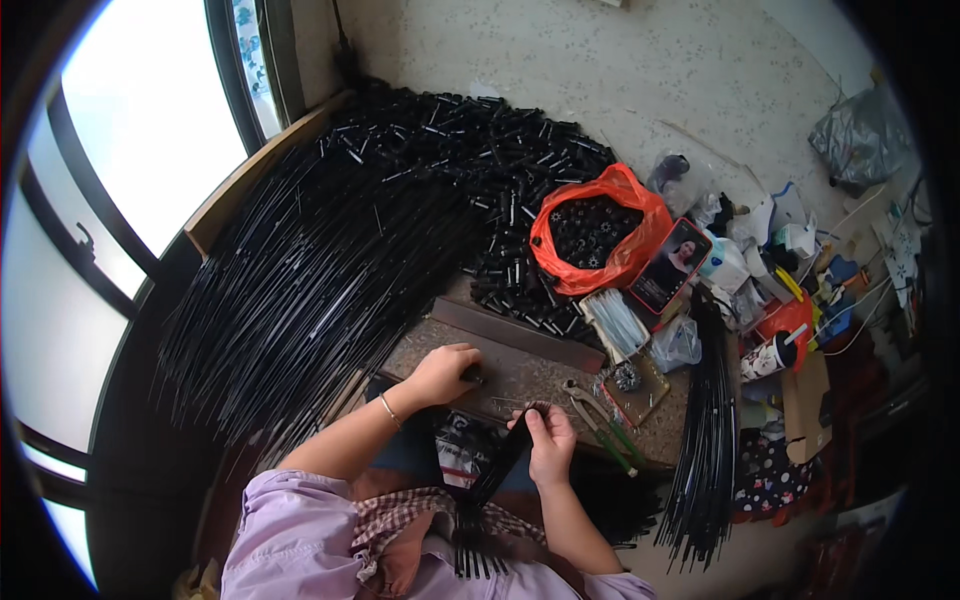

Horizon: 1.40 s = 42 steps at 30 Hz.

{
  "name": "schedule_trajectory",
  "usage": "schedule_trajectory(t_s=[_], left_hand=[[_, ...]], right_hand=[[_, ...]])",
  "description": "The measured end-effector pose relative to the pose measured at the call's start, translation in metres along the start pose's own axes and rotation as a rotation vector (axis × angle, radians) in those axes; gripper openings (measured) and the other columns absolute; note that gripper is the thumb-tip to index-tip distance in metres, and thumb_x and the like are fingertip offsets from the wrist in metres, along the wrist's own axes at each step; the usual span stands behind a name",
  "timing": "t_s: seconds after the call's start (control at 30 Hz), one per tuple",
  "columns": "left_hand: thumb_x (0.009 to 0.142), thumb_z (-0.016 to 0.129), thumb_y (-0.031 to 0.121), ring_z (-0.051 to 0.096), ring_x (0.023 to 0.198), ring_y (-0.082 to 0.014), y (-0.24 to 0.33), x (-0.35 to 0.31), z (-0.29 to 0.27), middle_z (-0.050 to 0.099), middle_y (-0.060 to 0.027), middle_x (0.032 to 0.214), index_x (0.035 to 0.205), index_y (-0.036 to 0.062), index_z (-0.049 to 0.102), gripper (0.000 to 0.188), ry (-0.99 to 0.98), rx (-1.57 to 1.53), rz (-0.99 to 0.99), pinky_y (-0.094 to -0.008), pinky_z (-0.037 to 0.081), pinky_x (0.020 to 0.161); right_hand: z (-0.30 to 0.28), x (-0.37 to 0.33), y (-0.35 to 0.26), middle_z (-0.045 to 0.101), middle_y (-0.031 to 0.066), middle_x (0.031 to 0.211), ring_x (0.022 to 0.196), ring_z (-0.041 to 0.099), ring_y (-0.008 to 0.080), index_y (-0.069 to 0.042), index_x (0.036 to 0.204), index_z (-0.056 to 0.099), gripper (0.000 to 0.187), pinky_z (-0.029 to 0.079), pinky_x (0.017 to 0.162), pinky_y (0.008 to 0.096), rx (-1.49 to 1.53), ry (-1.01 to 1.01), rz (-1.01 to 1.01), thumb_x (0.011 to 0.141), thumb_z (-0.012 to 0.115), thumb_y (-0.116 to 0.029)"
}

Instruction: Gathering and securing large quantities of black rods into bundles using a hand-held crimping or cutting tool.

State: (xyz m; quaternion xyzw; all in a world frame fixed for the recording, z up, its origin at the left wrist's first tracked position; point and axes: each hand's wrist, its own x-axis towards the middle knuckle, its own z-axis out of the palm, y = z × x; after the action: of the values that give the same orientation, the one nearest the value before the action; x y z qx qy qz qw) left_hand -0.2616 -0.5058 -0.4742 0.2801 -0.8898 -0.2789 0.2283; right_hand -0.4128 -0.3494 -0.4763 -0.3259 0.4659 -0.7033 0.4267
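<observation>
My left hand (443, 375), with a bracelet at the wrist, is closed over the worktable (410, 352) around a small black piece (472, 374); my fingers hide most of it. At the table's front edge, my right hand (552, 442) pinches the upper end of a bundle of thin black rods (500, 470). The bundle slants down across my lap, and its lower ends fan out. Thin wire-like pieces (508, 402) lie beside my right fingertips. Just right of that hand rest pincers with green handles (612, 436).
Many long black rods (310, 270) spread at left, beside heaped black cylindrical pieces (450, 130). A red plastic bag (650, 205) holds small toothed black parts. Near it are a phone (672, 262), a box of pale sticks (618, 322) and a cup (766, 358). More rods (705, 440) hang at right.
</observation>
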Motion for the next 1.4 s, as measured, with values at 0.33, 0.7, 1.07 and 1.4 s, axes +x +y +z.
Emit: schedule_trajectory(t_s=[0.33, 0.7, 1.07, 1.4], left_hand=[[0.088, 0.056, 0.022, 0.049, 0.083, -0.0117, 0.076, 0.006, -0.003, 0.046, -0.0052, 0.101, 0.083, 0.0044, 0.05, 0.019, 0.376, -1.078, 0.163, -0.0256, 0.041, 0.072], [0.079, 0.06, -0.002, 0.063, 0.077, -0.0167, 0.04, -0.07, 0.015, 0.061, -0.0085, 0.091, 0.105, -0.0019, 0.054, 0.027, -0.054, -1.876, -0.537, -0.0269, 0.053, 0.075], [0.077, 0.061, -0.005, 0.063, 0.083, -0.0198, 0.045, -0.057, 0.019, 0.061, -0.0149, 0.097, 0.098, -0.0027, 0.055, 0.022, -0.015, -1.881, -0.486, -0.0291, 0.054, 0.076], [0.076, 0.064, -0.003, 0.062, 0.082, -0.019, 0.037, -0.055, 0.023, 0.06, -0.0115, 0.095, 0.095, -0.0015, 0.054, 0.021, -0.039, -1.898, -0.49, -0.0293, 0.054, 0.072]], right_hand=[[0.022, -0.013, 0.003, 0.06, 0.0085, 0.08, 0.068, 0.059, 0.0144, -0.002, 0.092, 0.051, 0.009, 0.048, 0.068, 0.0263, -0.222, -0.17, -0.056, 0.087, 0.055, -0.008], [0.032, -0.018, 0.001, 0.056, 0.0021, 0.086, 0.081, 0.052, 0.0088, -0.003, 0.095, 0.053, 0.01, 0.041, 0.076, 0.0213, 0.216, -0.04, 0.24, 0.087, 0.056, -0.009], [0.037, -0.024, 0.019, 0.054, 0.0043, 0.089, 0.077, 0.052, 0.0115, -0.004, 0.095, 0.047, 0.013, 0.045, 0.063, 0.0246, 0.084, 0.034, 0.02, 0.087, 0.056, -0.01], [0.033, -0.022, 0.022, 0.055, 0.0052, 0.087, 0.073, 0.054, 0.0135, -0.004, 0.095, 0.046, 0.017, 0.046, 0.061, 0.0266, 0.152, 0.016, 0.074, 0.086, 0.058, -0.012]])
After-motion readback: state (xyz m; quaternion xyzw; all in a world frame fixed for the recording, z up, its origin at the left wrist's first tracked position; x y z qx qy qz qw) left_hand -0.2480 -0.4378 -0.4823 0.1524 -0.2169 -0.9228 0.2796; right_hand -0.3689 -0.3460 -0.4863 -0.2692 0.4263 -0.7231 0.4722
